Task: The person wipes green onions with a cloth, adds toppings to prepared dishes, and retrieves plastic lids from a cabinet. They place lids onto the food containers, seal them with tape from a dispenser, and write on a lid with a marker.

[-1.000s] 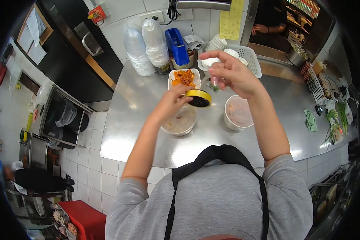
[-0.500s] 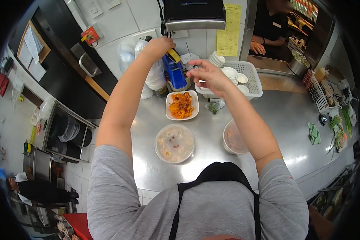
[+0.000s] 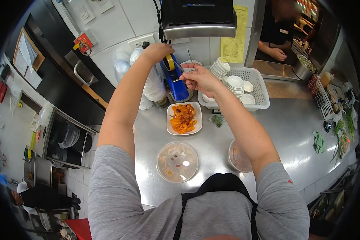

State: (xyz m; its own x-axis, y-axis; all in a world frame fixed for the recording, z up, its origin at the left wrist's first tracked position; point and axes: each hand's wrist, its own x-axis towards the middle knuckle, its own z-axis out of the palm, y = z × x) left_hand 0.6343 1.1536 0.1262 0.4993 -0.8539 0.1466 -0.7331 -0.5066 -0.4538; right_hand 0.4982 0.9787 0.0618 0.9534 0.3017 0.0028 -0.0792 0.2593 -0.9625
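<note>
A blue tape dispenser [image 3: 177, 89] with a yellow roll of tape [image 3: 169, 62] stands at the back of the counter. My left hand [image 3: 157, 53] is closed over its far end, with the fingertips partly hidden. On its right side, my right hand [image 3: 200, 80] has thumb and fingers pinched together on what looks like a thin strip of tape [image 3: 179, 69]. In front is a square white bowl of orange, sauced food [image 3: 184, 119]. Nearer me sits a round lidded container [image 3: 177, 162]; my right forearm partly covers another [image 3: 239, 157].
Stacked clear plastic containers [image 3: 152, 83] stand left of the dispenser. On its right, a white basket [image 3: 262, 90] holds small white dishes. A black machine [image 3: 199, 20] hangs above. Beyond the pass window stands a person [image 3: 276, 38]; another person [image 3: 44, 198] is far left.
My right hand has moved left to the dispenser, and its fingers have come together. My left hand stays at the dispenser's far end. The counter sits slightly lower in view.
</note>
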